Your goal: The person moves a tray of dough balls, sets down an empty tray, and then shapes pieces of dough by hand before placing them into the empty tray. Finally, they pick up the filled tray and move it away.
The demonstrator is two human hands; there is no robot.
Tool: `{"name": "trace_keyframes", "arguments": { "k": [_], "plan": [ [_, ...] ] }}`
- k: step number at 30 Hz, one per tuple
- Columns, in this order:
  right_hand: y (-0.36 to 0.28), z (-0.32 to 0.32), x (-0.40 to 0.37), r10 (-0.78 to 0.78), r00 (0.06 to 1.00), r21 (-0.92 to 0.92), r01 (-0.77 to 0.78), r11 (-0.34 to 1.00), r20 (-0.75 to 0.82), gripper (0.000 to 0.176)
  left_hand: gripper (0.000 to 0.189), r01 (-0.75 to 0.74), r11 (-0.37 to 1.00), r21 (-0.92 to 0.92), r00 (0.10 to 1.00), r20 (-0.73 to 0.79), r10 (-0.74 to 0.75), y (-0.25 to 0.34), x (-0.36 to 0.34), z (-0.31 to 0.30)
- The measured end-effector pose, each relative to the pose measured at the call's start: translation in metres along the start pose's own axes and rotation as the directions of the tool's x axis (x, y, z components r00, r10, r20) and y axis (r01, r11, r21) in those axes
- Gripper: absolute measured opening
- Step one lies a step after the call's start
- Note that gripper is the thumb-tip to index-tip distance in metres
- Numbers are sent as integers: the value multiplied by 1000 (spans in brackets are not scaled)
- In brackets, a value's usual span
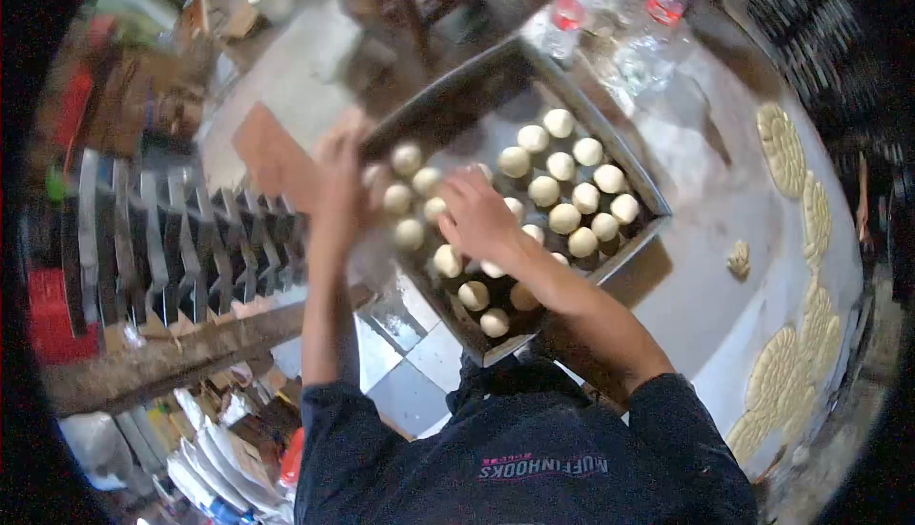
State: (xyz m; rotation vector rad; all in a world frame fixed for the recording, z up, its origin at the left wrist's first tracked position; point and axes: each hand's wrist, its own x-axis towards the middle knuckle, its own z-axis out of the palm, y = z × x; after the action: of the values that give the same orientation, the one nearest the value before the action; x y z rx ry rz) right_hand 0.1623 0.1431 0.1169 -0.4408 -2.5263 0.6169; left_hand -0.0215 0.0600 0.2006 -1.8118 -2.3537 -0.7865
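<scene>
Head view, left to right.

- **Metal racks** (181,239): grey, thin-walled, packed in a row at the far left.
- **Left hand** (338,177): at the tray's left corner with fingers pressed together. It is blurred, so I cannot tell whether it grips anything.
- **Tray** (448,106): dull steel, rectangular with low walls, lying aslant on the table.
- **Dough balls** (562,218): pale, smooth and round, sitting in loose rows inside the tray.
- **Right hand** (481,220): over the middle rows with fingers curled down onto the balls. The grip itself is hidden.
- **Judgement:** soft dough dents, so handle each ball with light fingertips, keep gaps between neighbours, and steady the tray.
- **Bottles** (569,6): clear plastic with red caps, beyond the tray.
- **Table** (705,268): pale and dusty.
- **Flat patterned discs** (782,149): lined along the right edge.
</scene>
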Motion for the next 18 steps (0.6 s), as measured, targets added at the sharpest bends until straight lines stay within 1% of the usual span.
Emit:
{"name": "trace_keyframes", "arguments": {
  "k": [1,2,3,4,5,6,7,8,9,10,11,12,13,14,15,16,17,18],
  "plan": [
    [0,-16,-20,43,997,109,-35,993,-71,30,52,37,999,-14,999,-2,-37,18,-1,-10],
    [4,-44,-45,77,985,139,-56,989,-152,29,50,18,997,-81,1000,21,-16,36,7,-7],
    [19,-64,-78,106,952,177,-55,983,-289,28,48,1,989,-147,999,47,6,59,16,-1],
    [28,-90,-111,186,878,187,-113,976,-441,23,45,-44,984,-174,998,46,52,93,27,8],
    [45,-117,-154,231,845,118,-199,973,-482,17,43,-111,970,-218,991,44,124,133,41,25],
    [53,-146,-197,376,774,50,-409,911,-509,14,41,-227,947,-227,972,5,234,172,48,51],
    [67,-168,-246,477,665,48,-555,830,-575,12,43,-238,912,-335,947,129,294,229,55,65],
    [82,-198,-295,534,573,33,-662,749,-622,12,45,-426,808,-408,879,27,477,286,56,100],
    [95,-224,-346,586,450,75,-747,660,-674,13,48,-506,666,-548,750,102,654,341,57,136],
    [113,-234,-409,642,314,139,-821,553,-699,13,52,-457,623,-635,647,243,723,408,45,165],
    [125,-242,-470,686,193,213,-862,460,-701,13,56,-419,458,-784,472,242,847,464,34,203],
    [120,-257,-517,671,189,137,-906,401,-717,12,58,-290,430,-855,340,328,881,517,21,241],
    [112,-269,-560,660,182,65,-941,332,-729,12,59,-245,417,-875,266,353,897,566,6,283],
    [104,-278,-597,661,176,92,-932,349,-730,10,59,-262,411,-873,220,361,906,602,-7,328],
    [95,-290,-627,661,170,118,-922,368,-731,10,57,-249,389,-887,180,352,918,638,-14,372],
    [88,-316,-645,678,110,156,-935,319,-726,6,53,-240,356,-903,249,297,922,674,-14,442],
    [78,-330,-659,716,48,211,-940,268,-696,4,49,-215,347,-913,320,270,908,701,-15,490],
    [83,-331,-671,715,9,254,-931,260,-699,4,41,-142,449,-882,455,344,821,741,-2,507]
  ]
}}
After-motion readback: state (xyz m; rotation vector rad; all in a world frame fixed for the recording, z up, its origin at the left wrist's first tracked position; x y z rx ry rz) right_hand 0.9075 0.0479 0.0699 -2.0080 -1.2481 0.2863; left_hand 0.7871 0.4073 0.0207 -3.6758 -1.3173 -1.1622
